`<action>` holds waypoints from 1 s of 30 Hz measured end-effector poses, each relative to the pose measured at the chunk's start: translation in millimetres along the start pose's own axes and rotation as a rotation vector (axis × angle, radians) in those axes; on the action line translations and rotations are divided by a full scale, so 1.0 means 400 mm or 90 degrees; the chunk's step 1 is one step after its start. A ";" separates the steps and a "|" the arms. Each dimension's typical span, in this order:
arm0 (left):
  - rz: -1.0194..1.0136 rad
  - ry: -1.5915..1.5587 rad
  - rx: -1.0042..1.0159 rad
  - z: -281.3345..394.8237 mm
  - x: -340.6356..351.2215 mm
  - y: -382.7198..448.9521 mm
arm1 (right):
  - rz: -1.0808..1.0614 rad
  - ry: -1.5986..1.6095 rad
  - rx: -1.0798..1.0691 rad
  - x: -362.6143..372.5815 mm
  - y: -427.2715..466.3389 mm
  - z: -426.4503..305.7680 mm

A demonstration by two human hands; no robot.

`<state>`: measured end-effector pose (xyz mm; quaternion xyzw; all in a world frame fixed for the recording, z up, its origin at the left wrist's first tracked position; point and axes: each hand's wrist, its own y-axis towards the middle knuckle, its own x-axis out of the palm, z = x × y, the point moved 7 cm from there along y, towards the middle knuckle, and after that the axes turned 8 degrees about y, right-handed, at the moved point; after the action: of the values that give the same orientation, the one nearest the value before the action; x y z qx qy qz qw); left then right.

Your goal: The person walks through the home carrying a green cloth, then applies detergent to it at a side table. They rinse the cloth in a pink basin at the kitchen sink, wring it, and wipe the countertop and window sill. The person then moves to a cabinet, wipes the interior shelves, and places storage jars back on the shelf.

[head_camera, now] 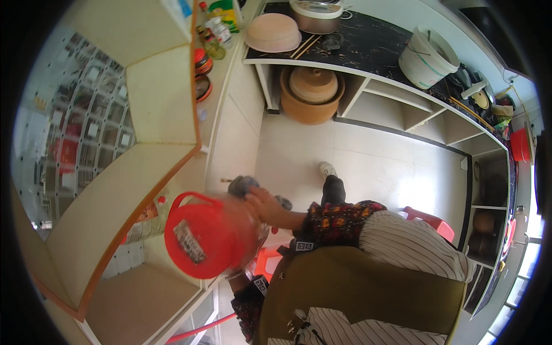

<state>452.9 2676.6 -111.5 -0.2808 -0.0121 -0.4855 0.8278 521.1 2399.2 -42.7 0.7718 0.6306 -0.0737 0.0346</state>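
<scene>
A large clear jar (253, 230) with a red screw lid (217, 248) and a red carrying handle (184, 196) is tilted before me, its lid towards the camera. The lid bears a worn label with writing. My right hand (265, 207) presses a grey cloth (243, 185) against the jar's upper side; another bit of grey cloth shows past the knuckles. From below, my left hand (238, 281) reaches behind the jar and supports it. Only its wrist area shows, and the fingers are hidden.
An open-fronted cabinet (168, 172) stands close on the left, with bottles (211, 45) and small jars at its far end. Red stools (265, 261) are near my body. A clay pot (312, 108) sits beneath the black counter (371, 47), which holds a white bucket (427, 64).
</scene>
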 end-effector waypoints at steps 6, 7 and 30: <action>-0.384 -0.074 -0.170 -0.060 0.490 0.238 | 0.288 0.074 0.097 -0.204 0.196 0.055; -0.452 -0.090 -0.206 -0.078 0.602 0.256 | 0.322 0.065 0.056 -0.257 0.229 0.047; -1.022 -0.023 -0.624 -0.284 1.732 -0.201 | 0.845 0.090 -0.019 -0.919 0.134 -0.040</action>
<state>725.0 2040.7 32.1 -0.5129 -0.0094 -0.8577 0.0347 503.3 2034.9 28.7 0.9986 0.0232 0.0225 0.0420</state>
